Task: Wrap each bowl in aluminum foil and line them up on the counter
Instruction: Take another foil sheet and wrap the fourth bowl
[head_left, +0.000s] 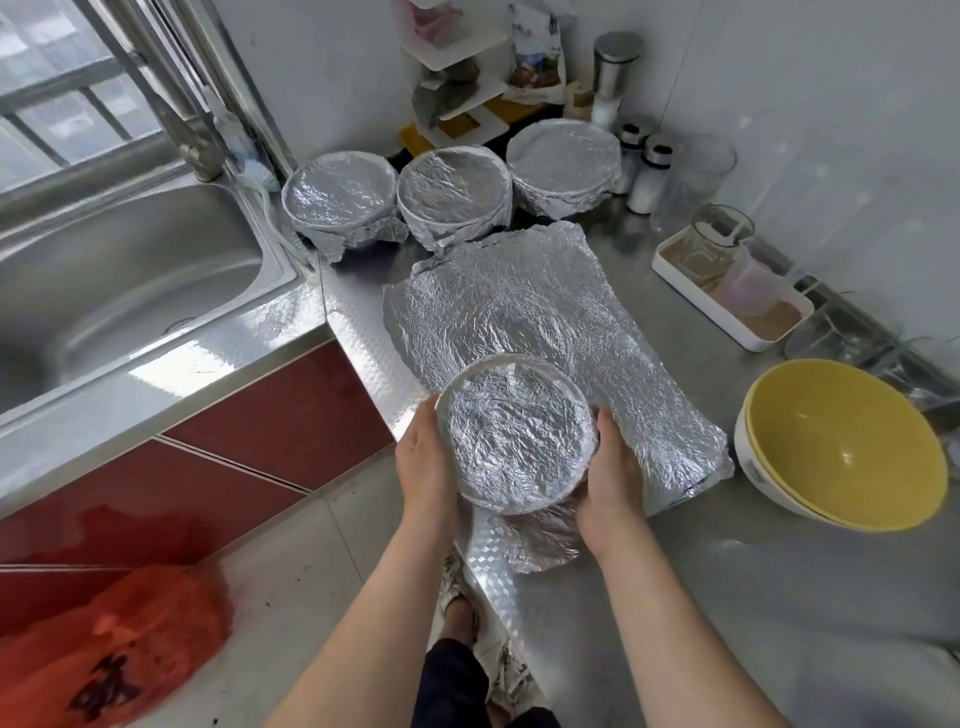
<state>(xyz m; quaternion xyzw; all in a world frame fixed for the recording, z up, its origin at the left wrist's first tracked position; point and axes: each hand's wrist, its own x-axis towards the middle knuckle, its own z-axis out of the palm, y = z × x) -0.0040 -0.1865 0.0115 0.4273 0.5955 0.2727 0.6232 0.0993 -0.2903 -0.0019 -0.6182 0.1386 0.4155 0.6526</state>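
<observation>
Head view: foil-covered bowl (517, 436), cupped between left hand (423, 457) and right hand (613, 478) at bench (727, 597) edge. Recommended: crimp foil (545, 543) tight under rim, then join wrapped bowls (452, 195).

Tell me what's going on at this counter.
A person holds a foil-covered bowl between the left hand and right hand at the front edge of the counter, above a loose foil sheet. Three wrapped bowls stand in a row at the back, beside the sink. A yellow bowl sits unwrapped on the right.
</observation>
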